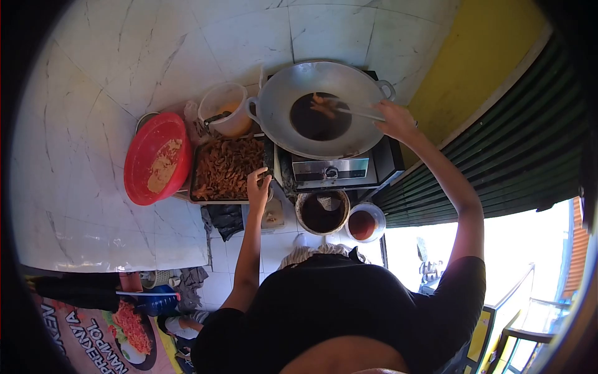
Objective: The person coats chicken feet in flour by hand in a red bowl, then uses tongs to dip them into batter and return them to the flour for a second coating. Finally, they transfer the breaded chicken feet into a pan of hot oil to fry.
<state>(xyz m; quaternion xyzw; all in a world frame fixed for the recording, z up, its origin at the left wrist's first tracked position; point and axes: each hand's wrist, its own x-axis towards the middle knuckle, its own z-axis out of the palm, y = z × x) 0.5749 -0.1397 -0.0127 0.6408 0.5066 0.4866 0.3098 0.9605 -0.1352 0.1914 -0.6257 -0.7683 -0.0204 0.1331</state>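
Observation:
My right hand (397,121) is closed around the end of metal tongs (364,114) that reach over the wide metal wok (280,128). At their far tips is an orange-brown fried piece (323,105) with toe-like prongs, at the dark oil (321,128). My left hand (259,185) is at the right edge of the rectangular tray (215,201), its thumb and fingers apart with nothing visible between them. Many brown fried pieces (225,163) fill that tray. Under the wok stands a stove (331,171) with a front knob.
Left of the tray, a red basin (138,165) holds pale flour-like clumps. A clear bucket (212,100) with orange liquid stands behind the tray. Below the stove are a dark-filled bucket (303,215) and a white bucket (381,227) with reddish-brown liquid. A green corrugated shutter (479,146) borders the right.

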